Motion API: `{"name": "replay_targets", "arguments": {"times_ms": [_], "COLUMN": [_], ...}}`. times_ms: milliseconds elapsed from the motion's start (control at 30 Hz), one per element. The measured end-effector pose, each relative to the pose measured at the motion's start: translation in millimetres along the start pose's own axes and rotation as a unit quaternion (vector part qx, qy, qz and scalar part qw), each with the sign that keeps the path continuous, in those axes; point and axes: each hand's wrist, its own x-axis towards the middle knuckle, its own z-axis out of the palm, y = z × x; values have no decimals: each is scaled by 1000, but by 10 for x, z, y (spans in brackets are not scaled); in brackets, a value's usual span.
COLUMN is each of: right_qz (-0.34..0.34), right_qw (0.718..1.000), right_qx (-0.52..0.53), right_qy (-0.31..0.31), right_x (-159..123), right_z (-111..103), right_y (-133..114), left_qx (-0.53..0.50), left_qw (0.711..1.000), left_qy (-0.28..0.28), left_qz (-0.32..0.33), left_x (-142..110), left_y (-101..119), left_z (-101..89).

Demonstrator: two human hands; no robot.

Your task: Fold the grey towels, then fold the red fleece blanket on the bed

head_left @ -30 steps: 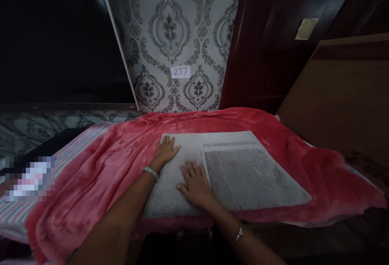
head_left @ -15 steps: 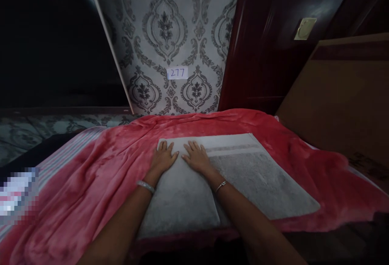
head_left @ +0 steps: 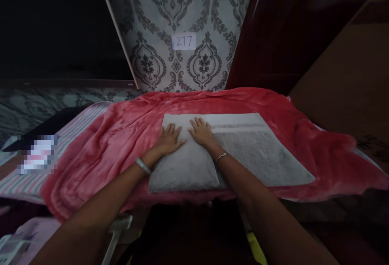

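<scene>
A grey towel (head_left: 258,155) lies on a red plush blanket (head_left: 127,119), its left part folded over on top of the rest. A pale band with a thin stripe runs along its far edge. My left hand (head_left: 170,138) rests flat on the folded part near its left edge, fingers spread. Beside it, my right hand (head_left: 201,131) presses flat near the far edge, close to the stripe, with fingers apart. Neither hand grips anything. My right forearm hides some of the fold's edge.
Behind the blanket is a patterned wall with a paper label (head_left: 184,41) reading 277. A dark screen (head_left: 60,30) stands at the left, a large cardboard box (head_left: 349,70) at the right. Striped cloth (head_left: 82,129) shows beneath the blanket's left side.
My left hand has slid a little nearer to me along the towel, its fingers spread wider. My right hand stays near the far edge. The view has tilted downward.
</scene>
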Motion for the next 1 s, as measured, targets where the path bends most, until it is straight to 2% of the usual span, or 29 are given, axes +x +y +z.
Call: {"name": "replay_targets", "arguments": {"times_ms": [200,300,467,600,667,867,1000], "right_qz": [-1,-3,-9,-141,-178,-95,-46], "right_qw": [1000,1000,999,987,980,991,995], "right_qx": [6,6,-5,-7,-5,-14,-13], "right_qy": [-4,-11,-40,-76,-85,-90,-82], "right_x": [-12,-12,3,21,74,467,662], "right_z": [-5,-21,-97,-113,-99,-85,-60], "right_y": [1,4,-33,-61,-20,284,392], "left_qx": [-53,-82,-50,-23,-25,-57,-70], "left_qw": [977,964,973,982,985,984,983], "left_qy": [-28,-18,4,18,23,44,28], "left_qz": [205,252,226,188,170,161,165], "left_x": [-923,-1190,-1204,-1188,-1204,-1233,-1209], "left_y": [572,704,768,913,985,999,961], "left_z": [152,185,282,413,483,656,746]}}
